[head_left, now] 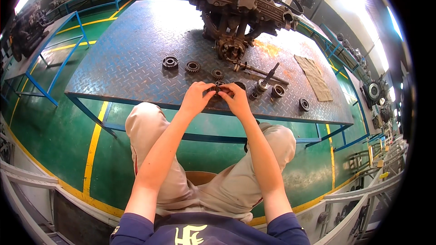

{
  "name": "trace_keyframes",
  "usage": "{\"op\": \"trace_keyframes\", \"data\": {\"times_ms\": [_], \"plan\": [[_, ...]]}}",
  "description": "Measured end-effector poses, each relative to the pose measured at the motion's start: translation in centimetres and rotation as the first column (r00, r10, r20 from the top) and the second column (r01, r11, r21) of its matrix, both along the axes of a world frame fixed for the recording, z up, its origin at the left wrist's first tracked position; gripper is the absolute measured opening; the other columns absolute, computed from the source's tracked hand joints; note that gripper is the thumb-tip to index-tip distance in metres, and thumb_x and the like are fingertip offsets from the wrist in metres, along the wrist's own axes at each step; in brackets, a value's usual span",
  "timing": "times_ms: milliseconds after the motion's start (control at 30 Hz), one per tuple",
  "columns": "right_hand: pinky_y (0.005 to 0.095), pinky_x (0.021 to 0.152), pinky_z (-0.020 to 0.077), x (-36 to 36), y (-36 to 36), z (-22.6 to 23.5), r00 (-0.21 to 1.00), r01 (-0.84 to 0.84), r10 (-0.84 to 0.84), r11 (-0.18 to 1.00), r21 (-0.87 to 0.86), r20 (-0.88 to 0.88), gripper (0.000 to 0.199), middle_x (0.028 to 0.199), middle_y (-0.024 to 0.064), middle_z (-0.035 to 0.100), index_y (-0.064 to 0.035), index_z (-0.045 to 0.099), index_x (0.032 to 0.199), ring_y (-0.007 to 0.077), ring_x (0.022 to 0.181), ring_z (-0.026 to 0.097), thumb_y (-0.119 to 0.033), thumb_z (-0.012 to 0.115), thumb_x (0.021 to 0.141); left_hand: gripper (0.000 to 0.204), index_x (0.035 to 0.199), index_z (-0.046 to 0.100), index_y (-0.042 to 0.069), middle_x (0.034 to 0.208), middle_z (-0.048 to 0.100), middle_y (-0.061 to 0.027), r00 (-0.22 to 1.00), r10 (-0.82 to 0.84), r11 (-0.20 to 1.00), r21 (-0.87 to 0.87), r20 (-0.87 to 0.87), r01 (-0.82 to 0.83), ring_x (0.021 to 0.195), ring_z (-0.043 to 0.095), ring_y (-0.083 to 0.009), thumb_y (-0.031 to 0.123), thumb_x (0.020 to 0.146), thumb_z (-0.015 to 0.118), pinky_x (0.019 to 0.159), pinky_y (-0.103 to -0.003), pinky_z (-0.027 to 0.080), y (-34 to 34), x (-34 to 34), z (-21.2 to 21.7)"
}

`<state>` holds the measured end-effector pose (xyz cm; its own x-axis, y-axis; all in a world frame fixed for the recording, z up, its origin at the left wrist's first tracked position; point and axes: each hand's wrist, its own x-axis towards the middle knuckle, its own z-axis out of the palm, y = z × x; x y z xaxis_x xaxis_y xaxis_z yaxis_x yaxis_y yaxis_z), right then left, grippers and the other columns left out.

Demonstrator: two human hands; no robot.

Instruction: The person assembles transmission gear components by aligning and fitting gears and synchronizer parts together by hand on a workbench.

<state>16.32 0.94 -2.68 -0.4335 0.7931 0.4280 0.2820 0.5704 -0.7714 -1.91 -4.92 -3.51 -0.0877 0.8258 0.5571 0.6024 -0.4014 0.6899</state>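
Head view: the left hand (196, 96) and right hand (237, 98) pinch a dark gear (218, 89) between their fingertips, at the near edge of the steel table (131, 79). Judged risks: a slipped pinch could drop it floorward; the right knuckles could nudge the neighbouring toothed gear (240, 85).

We can pass freely over the counter (122, 59) left of the gears (192, 67). Ahead, the engine (245, 5) blocks us; ahead-right, a rod (259, 71) lies across.

Metal part (218, 90) mostly hidden behind left grip (198, 94) and right grip (236, 98)
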Motion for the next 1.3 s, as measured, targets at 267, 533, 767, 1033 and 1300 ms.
{"op": "trace_keyframes", "data": {"times_ms": [267, 533, 767, 1033, 1300], "plan": [[0.0302, 0.071, 0.0516, 0.04, 0.04, -0.03, 1.000, -0.008, 0.008, 1.000, 0.005, 0.004, 0.027, 0.094, 0.0118, 0.069, 0.0002, 0.069, 0.109, 0.0191, 0.079, 0.065, -0.006, 0.075, 0.084, 0.028, 0.109, 0.072, 0.003, 0.098, 0.069, -0.0152, 1.000, -0.025, 1.000, -0.008, -0.008, 0.025, 0.097, 0.061, -0.0341, 0.016, 0.085, 0.073, 0.086, -0.040, 0.048, 0.02, -0.25, 0.04], [0.0297, 0.071, 0.0515, 0.32, 0.18, 0.20, 0.999, -0.034, 0.035, 0.999, -0.010, 0.024, 0.030, 0.095, 0.0121, 0.069, 0.0001, 0.069, 0.111, 0.0186, 0.079, 0.065, -0.007, 0.077, 0.083, 0.030, 0.112, 0.071, 0.002, 0.100, 0.069, -0.0156, 0.998, -0.061, 0.997, -0.045, -0.002, 0.061, 0.098, 0.061, -0.0342, 0.015, 0.085, 0.072, 0.088, -0.040, 0.048, -0.17, -0.45, 0.48], [0.0297, 0.070, 0.0514, 0.41, 0.33, 0.06, 0.999, -0.050, 0.050, 0.999, -0.006, 0.008, 0.031, 0.095, 0.0122, 0.069, 0.0001, 0.068, 0.112, 0.0179, 0.078, 0.064, -0.008, 0.077, 0.083, 0.032, 0.114, 0.070, 0.001, 0.102, 0.069, -0.0154, 0.996, -0.092, 0.995, -0.044, 0.003, 0.092, 0.101, 0.061, -0.0343, 0.016, 0.085, 0.073, 0.089, -0.040, 0.048, -0.14, -0.63, 0.29], [0.0277, 0.077, 0.0510, 0.53, 0.05, 0.55, 0.997, -0.048, 0.055, 0.993, -0.105, 0.062, 0.032, 0.102, 0.0086, 0.066, -0.0011, 0.069, 0.116, 0.0162, 0.089, 0.062, -0.004, 0.075, 0.084, 0.035, 0.115, 0.069, 0.001, 0.102, 0.068, -0.0154, 0.995, -0.095, 0.994, -0.062, -0.016, 0.094, 0.101, 0.061, -0.0350, 0.018, 0.085, 0.074, 0.090, -0.040, 0.048, -0.25, -0.81, 0.45], [0.0274, 0.078, 0.0509, 0.70, 0.05, 0.68, 0.994, -0.070, 0.077, 0.994, -0.085, 0.079, 0.035, 0.106, 0.0086, 0.066, -0.0020, 0.068, 0.118, 0.0162, 0.091, 0.061, -0.004, 0.074, 0.084, 0.038, 0.117, 0.068, 0.003, 0.102, 0.067, -0.0150, 0.994, -0.108, 0.993, -0.053, -0.023, 0.107, 0.103, 0.061, -0.0353, 0.021, 0.084, 0.075, 0.092, -0.041, 0.048, -0.34, -0.87, 0.36]]}}
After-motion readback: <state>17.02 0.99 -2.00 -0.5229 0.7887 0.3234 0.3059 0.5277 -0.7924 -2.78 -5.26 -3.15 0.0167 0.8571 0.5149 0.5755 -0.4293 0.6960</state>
